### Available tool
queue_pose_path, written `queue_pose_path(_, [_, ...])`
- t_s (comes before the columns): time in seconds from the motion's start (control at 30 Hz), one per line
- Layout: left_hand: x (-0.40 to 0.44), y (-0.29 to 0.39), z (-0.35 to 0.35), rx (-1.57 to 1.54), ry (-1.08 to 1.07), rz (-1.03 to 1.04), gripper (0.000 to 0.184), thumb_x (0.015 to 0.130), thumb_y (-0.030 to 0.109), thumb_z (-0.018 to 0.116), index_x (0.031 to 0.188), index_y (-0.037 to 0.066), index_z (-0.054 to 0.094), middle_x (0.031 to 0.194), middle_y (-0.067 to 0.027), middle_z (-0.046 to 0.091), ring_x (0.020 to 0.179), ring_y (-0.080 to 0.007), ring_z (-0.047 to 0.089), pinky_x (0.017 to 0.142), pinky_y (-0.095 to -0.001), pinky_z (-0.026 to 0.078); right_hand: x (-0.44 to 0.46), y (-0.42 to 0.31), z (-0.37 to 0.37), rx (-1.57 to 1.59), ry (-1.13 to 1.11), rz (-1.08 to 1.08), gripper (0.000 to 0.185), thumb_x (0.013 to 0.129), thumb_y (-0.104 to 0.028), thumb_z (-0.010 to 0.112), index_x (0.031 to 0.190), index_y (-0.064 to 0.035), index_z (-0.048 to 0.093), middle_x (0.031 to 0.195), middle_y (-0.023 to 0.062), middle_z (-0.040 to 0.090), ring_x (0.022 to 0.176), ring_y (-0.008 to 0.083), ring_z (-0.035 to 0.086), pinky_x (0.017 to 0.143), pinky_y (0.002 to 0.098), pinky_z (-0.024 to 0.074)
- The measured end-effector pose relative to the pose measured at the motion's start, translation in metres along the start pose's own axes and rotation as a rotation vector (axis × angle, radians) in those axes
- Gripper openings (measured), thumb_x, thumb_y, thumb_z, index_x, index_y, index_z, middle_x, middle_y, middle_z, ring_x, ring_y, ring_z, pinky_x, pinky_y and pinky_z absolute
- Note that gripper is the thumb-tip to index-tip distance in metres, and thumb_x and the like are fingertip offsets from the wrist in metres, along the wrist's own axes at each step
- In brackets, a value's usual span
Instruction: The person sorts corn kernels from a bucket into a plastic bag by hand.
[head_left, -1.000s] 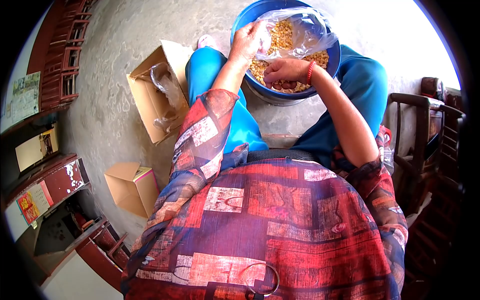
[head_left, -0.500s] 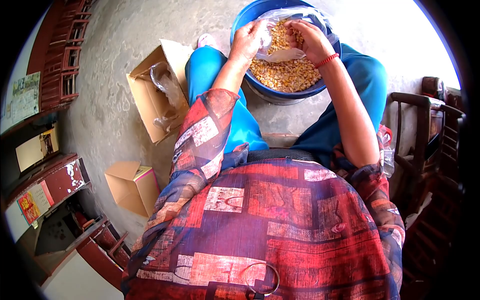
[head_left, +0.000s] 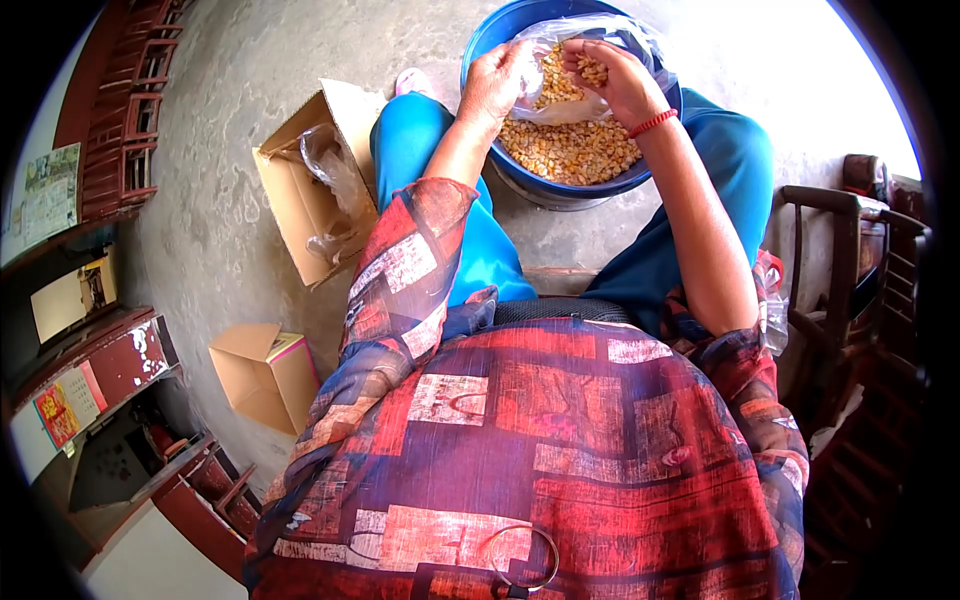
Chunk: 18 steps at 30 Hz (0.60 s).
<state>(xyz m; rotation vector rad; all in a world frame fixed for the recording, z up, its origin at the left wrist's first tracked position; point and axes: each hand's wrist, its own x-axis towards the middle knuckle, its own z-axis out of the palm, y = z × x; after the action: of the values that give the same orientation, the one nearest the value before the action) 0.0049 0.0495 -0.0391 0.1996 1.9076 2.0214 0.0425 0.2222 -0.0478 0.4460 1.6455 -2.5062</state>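
Note:
Between my knees stands a blue bucket (head_left: 478, 62) with loose yellow corn kernels (head_left: 570, 152) in it. A clear plastic bag (head_left: 575, 110) lies inside the bucket's upper part, with more kernels in it. My left hand (head_left: 492, 88) is closed, pinching the bag's left edge. Over the bag's right side, my right hand (head_left: 625, 85) is cupped palm-up, and a small heap of corn kernels (head_left: 592, 70) shows in its palm. A red bracelet (head_left: 654, 123) circles the right wrist.
To the left, an open cardboard box (head_left: 290, 205) holds crumpled clear plastic. Nearer sits a smaller cardboard box (head_left: 262, 375). A dark wooden chair (head_left: 830, 270) stands at the right. Dark red furniture (head_left: 120, 370) lines the left side.
My right hand has turned its palm upward a little, so the kernels in it show more. My left hand stays on the bag's edge.

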Motion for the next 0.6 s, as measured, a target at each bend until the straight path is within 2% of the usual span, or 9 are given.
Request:
queue_pose_path(0.1, [0.000,0.000,0.001,-0.006,0.005,0.004,0.030,0.088,0.030,0.049,0.090,0.004,0.063,0.067,0.0015,0.057,0.055,-0.0051,0.050,0.047,-0.0198,0.041,-0.001,-0.004,0.002,-0.213,-0.007,-0.111,0.028,0.088,-0.021,0.042,0.103,-0.0046,0.059,0.098,0.0049,0.060,0.087,0.0123,0.055,0.078,0.0265,0.0430])
queue_pose_path(0.23, [0.001,0.000,0.001,0.007,0.011,0.015,0.029,0.088,0.030,0.049,0.090,0.004,0.063,0.067,0.0015,0.057,0.055,-0.0054,0.050,0.047,-0.0202,0.041,-0.009,-0.012,0.011,-0.127,0.063,-0.207,0.026,0.088,-0.022,0.042,0.096,-0.0057,0.060,0.090,0.0028,0.060,0.080,0.0107,0.056,0.071,0.0228,0.0431])
queue_pose_path(0.3, [-0.001,0.003,0.001,0.001,0.008,0.004,0.029,0.088,0.029,0.049,0.090,0.004,0.063,0.067,0.0016,0.057,0.054,-0.0051,0.050,0.046,-0.0201,0.041,-0.014,-0.023,0.011,-0.117,-0.116,-0.041,0.025,0.088,-0.024,0.042,0.088,-0.0068,0.060,0.080,-0.0001,0.058,0.072,0.0087,0.056,0.064,0.0204,0.0430])
queue_pose_path(0.33, [-0.002,0.005,0.002,-0.005,0.005,-0.007,0.028,0.088,0.029,0.050,0.090,0.004,0.063,0.067,0.0017,0.057,0.054,-0.0048,0.049,0.046,-0.0201,0.040,-0.017,-0.027,0.014,-0.160,-0.194,0.007,0.021,0.082,-0.025,0.050,0.080,-0.0077,0.062,0.073,-0.0001,0.058,0.067,0.0076,0.055,0.057,0.0186,0.0439])
queue_pose_path(0.43, [0.000,0.001,-0.001,-0.025,-0.044,-0.033,0.026,0.087,0.029,0.051,0.094,0.006,0.061,0.075,0.0020,0.059,0.059,-0.0044,0.051,0.048,-0.0186,0.041,-0.036,-0.037,0.034,-0.488,-0.514,0.284,0.022,0.082,-0.025,0.048,0.084,-0.0075,0.061,0.078,0.0016,0.059,0.069,0.0080,0.055,0.054,0.0220,0.0459])
queue_pose_path(0.5, [0.002,-0.002,-0.002,0.000,-0.024,-0.077,0.026,0.087,0.030,0.050,0.093,0.007,0.061,0.073,0.0019,0.058,0.060,-0.0049,0.051,0.048,-0.0190,0.041,-0.033,-0.014,0.035,-0.780,-0.626,0.398,0.026,0.080,-0.027,0.049,0.088,-0.0071,0.062,0.077,0.0031,0.060,0.070,0.0091,0.056,0.056,0.0241,0.0484])
queue_pose_path(0.53, [0.004,-0.005,-0.004,-0.011,-0.068,-0.064,0.027,0.087,0.030,0.049,0.094,0.007,0.062,0.074,0.0021,0.058,0.060,-0.0048,0.051,0.049,-0.0191,0.041,-0.032,-0.006,0.037,-1.006,-0.606,0.416,0.026,0.078,-0.026,0.049,0.089,-0.0064,0.063,0.077,0.0060,0.061,0.071,0.0135,0.058,0.059,0.0274,0.0490])
queue_pose_path(0.57, [0.004,-0.002,-0.002,-0.049,-0.065,-0.033,0.024,0.088,0.026,0.049,0.092,0.006,0.063,0.064,0.0031,0.054,0.052,-0.0039,0.047,0.042,-0.0191,0.037,-0.031,0.005,0.038,-1.231,-0.580,0.439,0.027,0.077,-0.025,0.050,0.089,-0.0056,0.063,0.077,0.0089,0.062,0.073,0.0180,0.059,0.062,0.0308,0.0497])
queue_pose_path(0.6, [0.005,-0.004,-0.002,-0.049,-0.040,-0.056,0.026,0.089,0.025,0.048,0.093,0.005,0.063,0.064,0.0028,0.054,0.052,-0.0041,0.047,0.042,-0.0190,0.036,-0.021,0.034,0.029,-1.453,-0.613,0.266,0.027,0.075,-0.022,0.049,0.089,-0.0049,0.064,0.079,0.0123,0.063,0.075,0.0232,0.060,0.066,0.0335,0.0488])
